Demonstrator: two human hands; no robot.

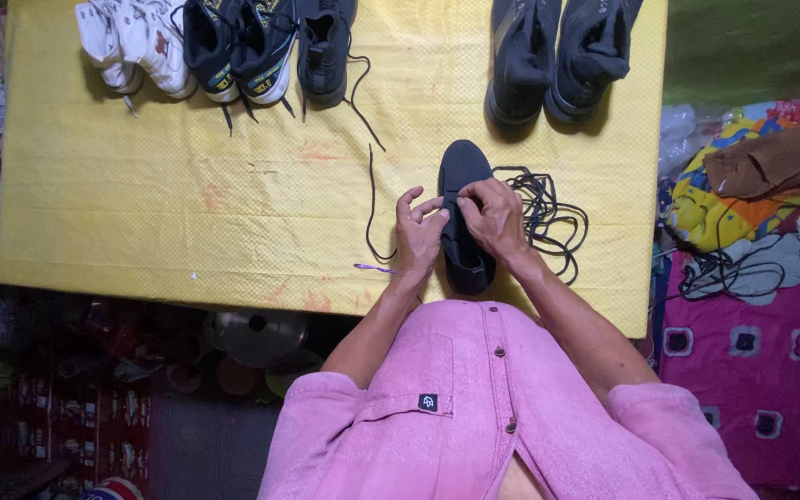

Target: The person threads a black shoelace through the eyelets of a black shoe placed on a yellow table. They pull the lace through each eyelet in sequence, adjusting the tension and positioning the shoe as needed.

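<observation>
- Head view: fingers (441,214) of the left hand (418,233) pinch a thin black lace at the black fabric shoe (464,218)
- right hand (493,218) curls over the shoe's top, fingertips pressed together on it
- shoe lies at the near right of the yellow tablecloth (187,204)
- loose black laces (548,218) coil just right
- far edge: white sneakers (131,42), dark grey high-tops (557,56)

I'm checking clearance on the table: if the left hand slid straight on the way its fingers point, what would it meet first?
Probably the black shoe that the left hand already touches; depth is unclear.
</observation>
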